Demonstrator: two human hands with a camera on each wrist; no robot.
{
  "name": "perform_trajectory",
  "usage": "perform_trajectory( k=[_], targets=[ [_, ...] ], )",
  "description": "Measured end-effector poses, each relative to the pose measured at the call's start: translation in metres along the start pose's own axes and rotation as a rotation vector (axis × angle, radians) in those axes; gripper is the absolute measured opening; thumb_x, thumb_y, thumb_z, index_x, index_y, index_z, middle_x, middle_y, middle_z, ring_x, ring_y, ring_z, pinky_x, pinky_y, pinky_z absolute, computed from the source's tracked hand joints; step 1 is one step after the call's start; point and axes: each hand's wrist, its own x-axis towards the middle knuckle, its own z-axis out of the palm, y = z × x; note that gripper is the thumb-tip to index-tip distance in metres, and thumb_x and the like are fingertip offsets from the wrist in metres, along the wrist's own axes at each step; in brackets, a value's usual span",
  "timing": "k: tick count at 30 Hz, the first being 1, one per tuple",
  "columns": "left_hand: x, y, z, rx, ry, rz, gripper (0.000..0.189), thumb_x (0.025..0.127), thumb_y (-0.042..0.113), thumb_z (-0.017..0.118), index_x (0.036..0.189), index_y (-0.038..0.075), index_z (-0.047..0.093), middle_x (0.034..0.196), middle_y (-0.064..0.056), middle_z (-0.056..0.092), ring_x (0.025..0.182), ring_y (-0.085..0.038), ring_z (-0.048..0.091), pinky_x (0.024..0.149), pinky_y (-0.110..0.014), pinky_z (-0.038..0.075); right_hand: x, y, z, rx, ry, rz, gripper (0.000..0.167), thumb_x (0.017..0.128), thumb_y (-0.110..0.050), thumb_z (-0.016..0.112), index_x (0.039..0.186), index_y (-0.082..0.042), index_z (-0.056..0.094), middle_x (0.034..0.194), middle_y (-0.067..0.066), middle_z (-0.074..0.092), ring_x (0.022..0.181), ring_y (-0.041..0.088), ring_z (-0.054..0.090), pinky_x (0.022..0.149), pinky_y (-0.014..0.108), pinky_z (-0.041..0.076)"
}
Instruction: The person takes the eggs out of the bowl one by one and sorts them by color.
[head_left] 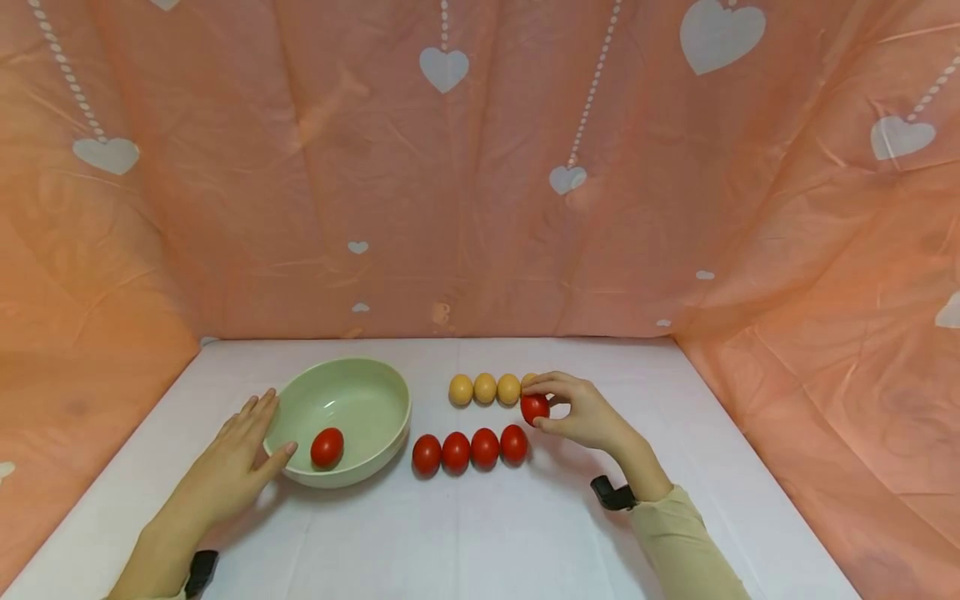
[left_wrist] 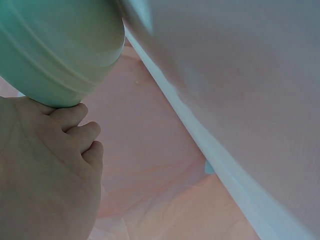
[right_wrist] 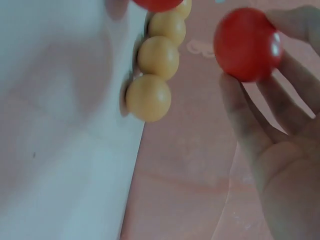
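Observation:
My right hand (head_left: 581, 410) pinches a red egg (head_left: 535, 409) between thumb and fingertips. In the right wrist view the held red egg (right_wrist: 247, 45) shows up close, raised off the table. Beneath and behind it runs a row of tan eggs (head_left: 485, 388), its right end partly covered by the hand. Nearer me lies a row of several red eggs (head_left: 456, 452). On the left stands a pale green bowl (head_left: 367, 408) with one red egg (head_left: 327, 448) inside. My left hand (head_left: 232, 467) rests at the bowl's left side, fingers extended along the rim; the left wrist view shows fingertips against its outer wall.
A white cloth (head_left: 465, 533) covers the table. Orange-pink curtains (head_left: 480, 208) with pale hearts hang behind it and along both sides. Each wrist wears a black band (head_left: 612, 493). The bowl stands just left of the red row.

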Motion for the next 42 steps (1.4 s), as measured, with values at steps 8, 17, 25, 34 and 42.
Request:
perform_trajectory(
  k=[8,17,25,34,42],
  targets=[
    [0.000,-0.001,0.001,0.004,0.004,0.006,0.079,0.104,0.037,0.063,0.157,-0.013,0.031,0.163,-0.033,0.030,0.154,-0.049,0.022,0.129,-0.033,-0.005,-0.006,0.009,-0.006,0.021,-0.115,0.090,0.040,0.087,-0.002,0.079,0.126,0.002,0.071,0.126,0.012,0.071,0.110,0.027,0.067,0.091,0.037,0.061],
    [0.000,-0.002,0.001,0.001,0.022,0.013,0.077,0.104,0.036,0.062,0.156,-0.013,0.031,0.162,-0.033,0.031,0.153,-0.050,0.023,0.130,-0.035,-0.003,-0.008,0.015,-0.003,0.008,-0.203,0.171,0.037,0.084,-0.003,0.080,0.120,0.003,0.073,0.120,0.012,0.073,0.106,0.026,0.068,0.093,0.041,0.060],
    [0.000,-0.002,0.001,-0.003,0.015,0.010,0.078,0.104,0.036,0.061,0.156,-0.013,0.031,0.163,-0.033,0.030,0.153,-0.050,0.022,0.130,-0.041,-0.001,-0.010,0.018,0.002,0.032,-0.255,0.210,0.032,0.083,-0.005,0.080,0.115,-0.001,0.074,0.116,0.009,0.072,0.098,0.021,0.070,0.085,0.029,0.061],
    [0.000,-0.001,0.000,-0.002,0.015,0.007,0.078,0.104,0.036,0.061,0.157,-0.012,0.031,0.163,-0.033,0.030,0.153,-0.050,0.023,0.131,-0.044,0.002,-0.009,0.015,0.003,0.030,-0.269,0.233,0.031,0.082,-0.005,0.082,0.113,-0.003,0.075,0.115,0.008,0.072,0.094,0.020,0.070,0.083,0.026,0.060],
    [-0.001,-0.002,0.001,-0.008,0.015,0.008,0.078,0.104,0.036,0.061,0.157,-0.012,0.031,0.163,-0.032,0.030,0.154,-0.050,0.022,0.130,-0.040,-0.001,-0.009,0.015,0.004,0.026,-0.272,0.244,0.033,0.082,-0.007,0.084,0.114,-0.004,0.074,0.117,0.008,0.071,0.090,0.017,0.069,0.080,0.024,0.059]
  ],
)
